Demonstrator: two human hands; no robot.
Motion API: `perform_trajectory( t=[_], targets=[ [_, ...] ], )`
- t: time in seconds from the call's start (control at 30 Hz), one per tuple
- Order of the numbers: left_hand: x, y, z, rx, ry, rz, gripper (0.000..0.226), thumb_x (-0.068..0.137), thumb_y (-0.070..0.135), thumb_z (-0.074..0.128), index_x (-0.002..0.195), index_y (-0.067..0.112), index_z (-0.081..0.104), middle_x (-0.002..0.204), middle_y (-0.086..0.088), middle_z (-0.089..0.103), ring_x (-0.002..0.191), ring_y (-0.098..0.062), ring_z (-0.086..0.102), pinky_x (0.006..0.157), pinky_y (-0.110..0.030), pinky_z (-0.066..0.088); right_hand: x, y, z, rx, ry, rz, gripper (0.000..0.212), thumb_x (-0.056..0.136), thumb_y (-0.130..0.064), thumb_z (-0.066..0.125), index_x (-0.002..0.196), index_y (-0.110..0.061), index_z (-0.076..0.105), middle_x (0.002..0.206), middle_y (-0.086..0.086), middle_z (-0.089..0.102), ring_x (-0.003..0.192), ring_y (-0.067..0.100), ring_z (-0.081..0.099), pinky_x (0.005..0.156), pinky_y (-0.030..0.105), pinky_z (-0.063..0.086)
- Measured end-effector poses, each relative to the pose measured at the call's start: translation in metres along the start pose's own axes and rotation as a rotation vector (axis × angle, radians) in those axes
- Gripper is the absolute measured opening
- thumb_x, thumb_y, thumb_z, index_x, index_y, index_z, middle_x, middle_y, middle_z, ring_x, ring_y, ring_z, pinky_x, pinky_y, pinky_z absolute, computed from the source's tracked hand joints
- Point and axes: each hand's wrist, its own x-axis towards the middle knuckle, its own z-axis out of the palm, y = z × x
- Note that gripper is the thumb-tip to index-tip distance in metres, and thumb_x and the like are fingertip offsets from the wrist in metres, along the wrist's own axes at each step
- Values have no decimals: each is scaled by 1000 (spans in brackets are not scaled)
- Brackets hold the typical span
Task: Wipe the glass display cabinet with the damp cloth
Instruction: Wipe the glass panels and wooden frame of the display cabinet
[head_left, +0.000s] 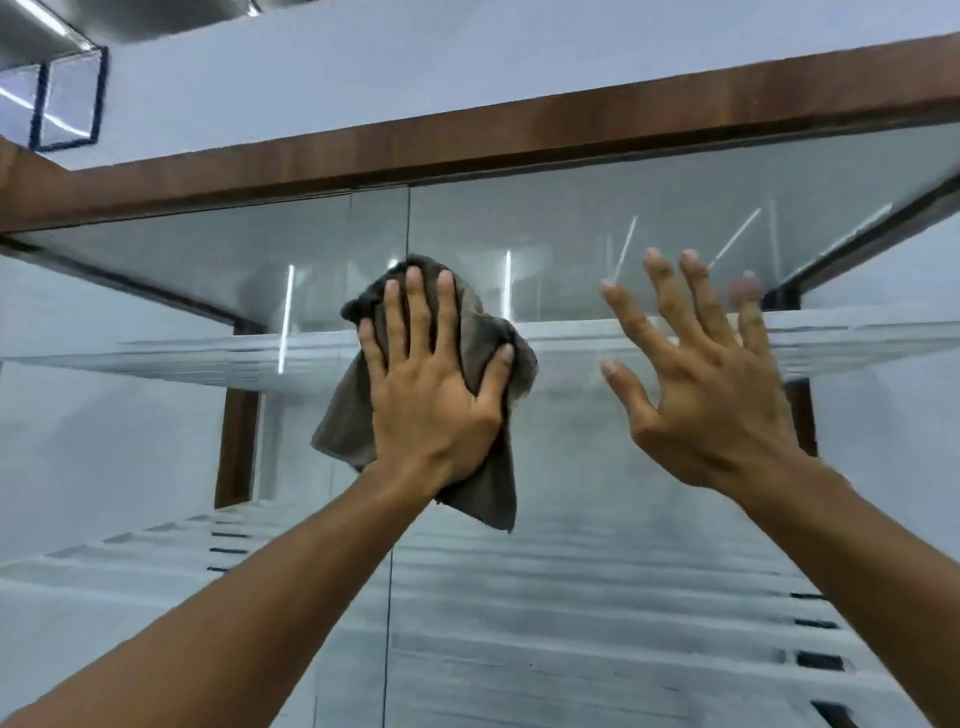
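The glass display cabinet (597, 545) fills the view, with a brown wooden top frame (467, 140) and glass shelves inside. My left hand (431, 384) presses a grey-brown damp cloth (348, 421) flat against the upper part of the front glass, fingers spread over it. The cloth's lower corner hangs down below my wrist. My right hand (706, 384) is raised to the right of the cloth with fingers spread wide, palm toward the glass, holding nothing. Whether it touches the pane I cannot tell.
A vertical seam (389, 623) between two glass panes runs down the middle. Wooden uprights (236, 447) stand behind the glass at left and right. A glass shelf (182, 358) crosses at hand height. A white wall and a blue-framed panel (67, 98) are above left.
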Motion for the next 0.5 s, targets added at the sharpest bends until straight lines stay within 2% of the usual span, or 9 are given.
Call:
perform_trajectory(
  t=[0.1, 0.17, 0.4, 0.5],
  targets=[
    [-12, 27, 5, 20, -34, 165, 89, 95, 72, 14, 167, 24, -2, 175, -3, -14, 160, -19, -19, 129, -48, -13, -20, 11, -3, -15, -36, 5, 71, 100, -62, 14, 165, -35, 7, 174, 3, -6, 161, 22, -11, 129, 54, -5],
    [-14, 31, 4, -2, -39, 174, 90, 92, 75, 12, 167, 27, -3, 174, -1, -14, 160, -17, -18, 129, -47, -13, -31, 11, -4, -17, -57, 25, 73, 98, -64, 8, 165, -37, 2, 174, 1, -10, 160, 20, -15, 129, 50, -10],
    [-44, 16, 5, -33, 14, 71, 82, 98, 70, 24, 167, 33, 1, 175, 4, -10, 160, -13, -13, 129, -45, -12, -95, 52, -15, -40, -48, 87, 81, 90, -74, 3, 164, -42, 0, 174, -3, -12, 160, 17, -17, 129, 47, -12],
    [-45, 18, 4, -32, -5, -45, 78, 102, 69, 26, 167, 33, 0, 175, 2, -11, 161, -16, -14, 129, -48, -12, -109, 65, -17, -45, -43, 138, 83, 88, -77, 2, 164, -43, -2, 174, -5, -14, 159, 18, -20, 128, 48, -14]
  ],
)
